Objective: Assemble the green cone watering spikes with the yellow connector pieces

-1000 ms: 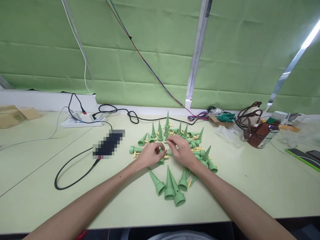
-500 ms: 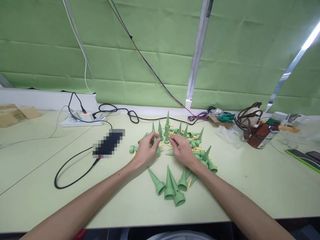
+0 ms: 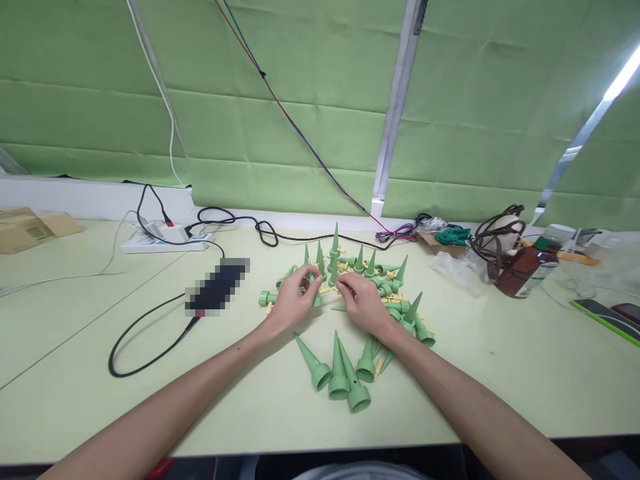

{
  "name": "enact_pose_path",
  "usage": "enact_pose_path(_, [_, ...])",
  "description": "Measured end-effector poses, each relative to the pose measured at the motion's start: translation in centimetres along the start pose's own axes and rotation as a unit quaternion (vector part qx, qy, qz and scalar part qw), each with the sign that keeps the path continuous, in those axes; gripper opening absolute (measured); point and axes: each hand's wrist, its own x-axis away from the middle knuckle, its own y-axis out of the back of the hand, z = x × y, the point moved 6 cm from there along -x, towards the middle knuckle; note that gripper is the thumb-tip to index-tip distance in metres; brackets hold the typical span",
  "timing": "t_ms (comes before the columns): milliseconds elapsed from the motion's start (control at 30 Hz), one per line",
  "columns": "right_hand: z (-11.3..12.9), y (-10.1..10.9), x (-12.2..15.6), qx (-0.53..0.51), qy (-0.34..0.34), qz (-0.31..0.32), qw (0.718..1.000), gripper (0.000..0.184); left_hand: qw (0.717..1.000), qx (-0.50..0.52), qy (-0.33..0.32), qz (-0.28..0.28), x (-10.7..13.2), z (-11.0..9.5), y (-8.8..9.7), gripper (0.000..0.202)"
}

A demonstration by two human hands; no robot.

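A heap of green plastic cones [image 3: 373,280] and small yellow pegs [image 3: 345,268] lies in the middle of the pale green table [image 3: 500,373]. My left hand [image 3: 293,303] is curled round one green cone [image 3: 314,288] at the heap's left side. Close to its right, my right hand [image 3: 363,300] has its fingers pinched together over the pegs; what they hold is too small to name. Three cones [image 3: 340,373] lie in a row near me, in front of both hands.
A black cable [image 3: 145,333] loops at the left, beside a blurred dark device [image 3: 217,287] and a white power strip [image 3: 165,240]. Cardboard boxes [image 3: 30,228] sit far left. A brown bottle [image 3: 525,267], plastic bags, and a phone [image 3: 605,312] crowd the right.
My left hand has moved away from me to the heap's left side and closed on a cone. My right hand shifted slightly and stays pinched over the pegs.
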Motion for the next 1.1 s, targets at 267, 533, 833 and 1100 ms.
enact_pose_path(267, [0.49, -0.40, 0.17, -0.017, 0.011, 0.028, 0.999, 0.016, 1.000, 0.010, -0.015, 0.005, 0.13, -0.34, -0.27, 0.024])
enact_pose_path(533, [0.83, -0.44, 0.22, -0.026, 0.017, 0.036, 0.999, 0.014, 0.999, 0.006, -0.040, 0.016, 0.18, -0.43, -0.44, 0.028])
enact_pose_path(833, [0.88, -0.52, 0.21, -0.028, 0.020, 0.046, 0.998, 0.012, 0.999, 0.007, -0.030, 0.036, 0.27, -0.16, -0.76, 0.028])
enact_pose_path(1100, [0.66, -0.72, 0.27, -0.031, 0.024, 0.047, 0.998, 0.011, 0.999, 0.005, -0.035, 0.039, 0.18, 0.08, -0.87, 0.028])
